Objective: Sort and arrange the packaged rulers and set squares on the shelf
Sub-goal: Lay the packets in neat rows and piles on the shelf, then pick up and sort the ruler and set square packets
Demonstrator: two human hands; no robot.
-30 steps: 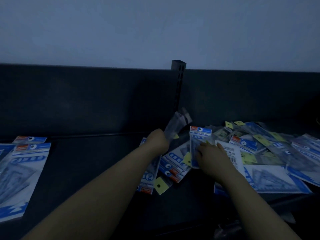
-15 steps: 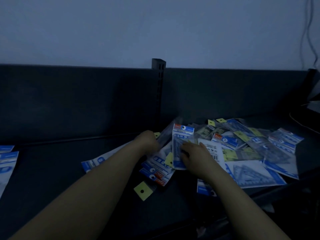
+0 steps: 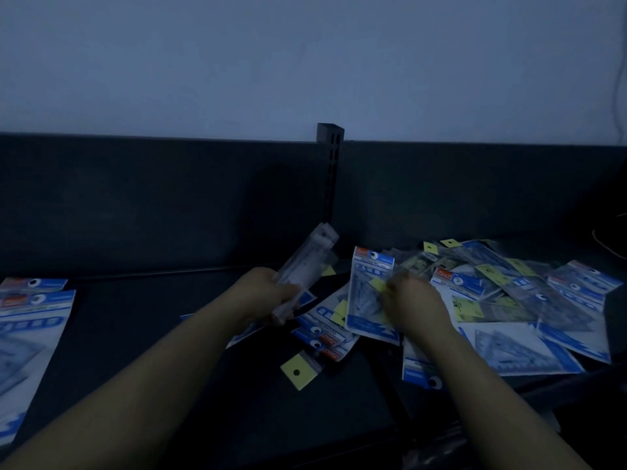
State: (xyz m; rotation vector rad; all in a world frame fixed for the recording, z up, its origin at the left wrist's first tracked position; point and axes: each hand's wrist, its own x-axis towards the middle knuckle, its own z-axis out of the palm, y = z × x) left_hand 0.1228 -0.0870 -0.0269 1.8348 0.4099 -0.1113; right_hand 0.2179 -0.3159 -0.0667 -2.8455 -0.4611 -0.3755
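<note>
while dim light hides detail, left hand (image 3: pixel 268 295) grips clear ruler pack (image 3: pixel 307 261), tilted up toward back panel (image 3: pixel 169 198). right hand (image 3: pixel 415 305) curls fingers on edge of blue-topped set square pack (image 3: pixel 368 300), atop messy pile (image 3: pixel 529 300) on shelf (image 3: pixel 152 334) right side. neat stack (image 3: pixel 30 320) far left.

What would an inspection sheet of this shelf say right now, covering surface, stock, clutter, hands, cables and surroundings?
Surface: dark flat shelf, dimly lit.
Job's things: loose heap of blue-and-white packaged set squares at right; neat stack of blue-and-white packs at left edge.
Clutter: nothing seen.
Hands: left hand grips narrow clear ruler packs, held above the shelf; right hand holds a propped-up blue-topped pack at the heap's edge.
Cables: thin cable down the wall, far right.
Surroundings: pale wall, dark back panel, slotted upright post.
</note>
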